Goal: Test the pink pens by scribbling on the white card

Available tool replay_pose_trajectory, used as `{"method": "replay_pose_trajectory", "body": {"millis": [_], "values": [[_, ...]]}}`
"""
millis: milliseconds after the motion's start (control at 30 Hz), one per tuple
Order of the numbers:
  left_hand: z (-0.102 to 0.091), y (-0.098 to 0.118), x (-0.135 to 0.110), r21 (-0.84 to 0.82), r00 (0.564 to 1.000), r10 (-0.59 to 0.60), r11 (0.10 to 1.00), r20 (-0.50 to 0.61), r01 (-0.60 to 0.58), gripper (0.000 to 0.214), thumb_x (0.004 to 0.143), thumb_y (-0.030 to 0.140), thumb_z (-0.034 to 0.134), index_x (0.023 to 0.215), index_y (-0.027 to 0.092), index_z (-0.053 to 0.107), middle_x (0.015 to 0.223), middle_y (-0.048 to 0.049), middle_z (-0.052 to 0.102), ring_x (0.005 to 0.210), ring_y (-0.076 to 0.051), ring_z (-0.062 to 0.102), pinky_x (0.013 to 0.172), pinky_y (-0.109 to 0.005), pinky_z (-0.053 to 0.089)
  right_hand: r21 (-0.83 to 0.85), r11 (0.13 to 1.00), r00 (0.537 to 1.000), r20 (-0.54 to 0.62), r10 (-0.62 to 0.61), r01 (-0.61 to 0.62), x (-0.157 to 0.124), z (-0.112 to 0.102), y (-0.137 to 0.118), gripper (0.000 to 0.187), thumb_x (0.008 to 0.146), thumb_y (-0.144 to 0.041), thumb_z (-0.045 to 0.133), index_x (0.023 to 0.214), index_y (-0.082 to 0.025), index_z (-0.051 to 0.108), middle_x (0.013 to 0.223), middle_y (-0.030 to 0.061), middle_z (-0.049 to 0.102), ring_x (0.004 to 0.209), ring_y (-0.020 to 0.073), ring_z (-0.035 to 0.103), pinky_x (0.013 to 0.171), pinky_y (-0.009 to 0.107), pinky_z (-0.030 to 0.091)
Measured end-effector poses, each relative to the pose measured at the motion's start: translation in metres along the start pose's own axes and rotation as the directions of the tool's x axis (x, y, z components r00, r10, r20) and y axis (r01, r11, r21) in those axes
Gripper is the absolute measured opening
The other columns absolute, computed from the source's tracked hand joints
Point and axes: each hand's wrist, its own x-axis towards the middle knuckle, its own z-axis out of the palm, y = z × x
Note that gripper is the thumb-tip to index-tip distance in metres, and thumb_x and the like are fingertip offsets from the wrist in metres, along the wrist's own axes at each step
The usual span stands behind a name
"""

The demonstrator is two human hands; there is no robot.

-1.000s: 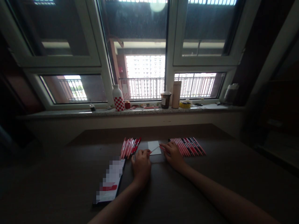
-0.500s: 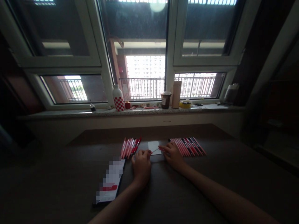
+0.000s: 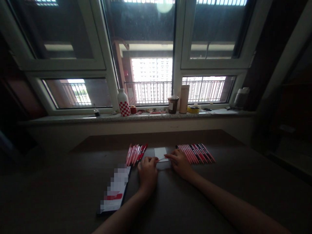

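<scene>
My left hand and my right hand meet over a dark table. Both pinch a thin pen between them, the left at its near end and the right at its red far end. Under the pen lies a small white paper. A short row of red and pink pens lies just left of the paper. A longer row of pens lies to the right, touching my right hand's knuckles.
A flat box lies at the left of my left arm. The windowsill behind the table holds a checked bottle, a dark cup, a tall tumbler and a yellow tape roll.
The pen between my hands has dropped slightly and my hands have drawn a little closer together. Everything else stays put.
</scene>
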Motion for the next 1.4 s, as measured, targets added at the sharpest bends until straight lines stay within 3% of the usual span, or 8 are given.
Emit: {"method": "replay_pose_trajectory", "body": {"millis": [800,1400], "values": [[0.0014,-0.0004,0.0013,-0.073,0.998,0.061,0.996,0.026,-0.059,0.029,0.089,0.026,0.039,0.101,0.028,0.066,0.098,-0.0034,0.058,0.097,-0.019,0.051,0.093,-0.037,0.031,0.048,0.995,0.994,0.068,-0.086,0.083,-0.0014,-0.001,-0.0048,0.03,0.088,-0.015,0.051,0.111,-0.027,0.065,0.093,0.0058,0.059,0.096,0.0224,0.046,0.084,0.038,0.04],[0.0027,-0.001,0.0015,-0.086,0.996,0.076,0.994,0.05,-0.071,0.026,0.089,0.027,0.041,0.098,0.03,0.066,0.095,-0.0018,0.06,0.095,-0.019,0.051,0.095,-0.039,0.029,0.071,0.991,0.993,0.028,-0.117,0.115,-0.0006,0.001,-0.0026,0.022,0.088,-0.016,0.054,0.104,-0.024,0.067,0.094,0.0057,0.06,0.096,0.0215,0.047,0.083,0.037,0.041]]}}
